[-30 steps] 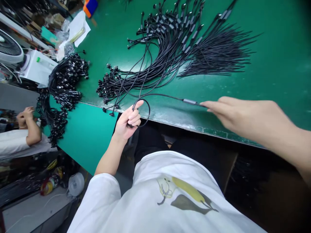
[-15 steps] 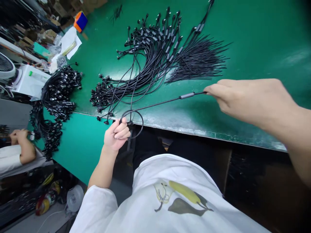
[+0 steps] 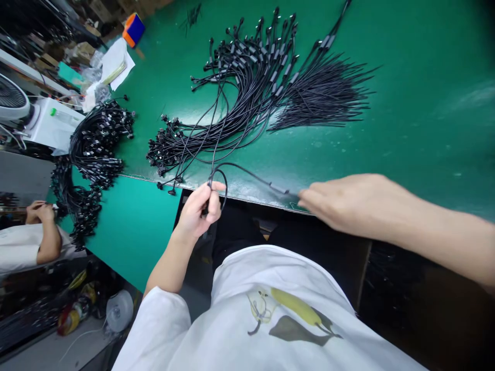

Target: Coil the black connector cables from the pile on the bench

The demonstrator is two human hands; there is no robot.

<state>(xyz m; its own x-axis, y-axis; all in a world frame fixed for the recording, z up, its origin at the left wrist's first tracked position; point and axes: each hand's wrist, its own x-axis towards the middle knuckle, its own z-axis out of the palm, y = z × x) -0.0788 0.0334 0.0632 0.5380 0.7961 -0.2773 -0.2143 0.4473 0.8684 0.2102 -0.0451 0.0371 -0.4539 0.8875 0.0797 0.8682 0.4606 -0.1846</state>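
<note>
Near the table's front edge, my left hand (image 3: 200, 207) is closed around a thin black cable (image 3: 247, 170), which bends into a small loop at the fingers. The cable arcs slackly to the right, past a grey sleeve (image 3: 279, 189), towards my right hand (image 3: 344, 201). My right fingers are pressed together at that end of the cable; they are blurred and hide its tip. Behind both hands lies a large bundle of similar black cables (image 3: 247, 108) with plugs at both ends. Beside it is a fan of thin black ties or strips (image 3: 328, 95).
On the left, another heap of black cables (image 3: 91, 149) lies on the green table (image 3: 417, 118). Farther back are an orange and blue object (image 3: 133, 31), white papers (image 3: 116, 62) and a fan (image 3: 13, 100). Another person's hands (image 3: 40, 212) are at the far left.
My right hand has come left and nearer to my body, and the cable has gone from taut to slack. My left hand has shifted slightly right, its loop now smaller.
</note>
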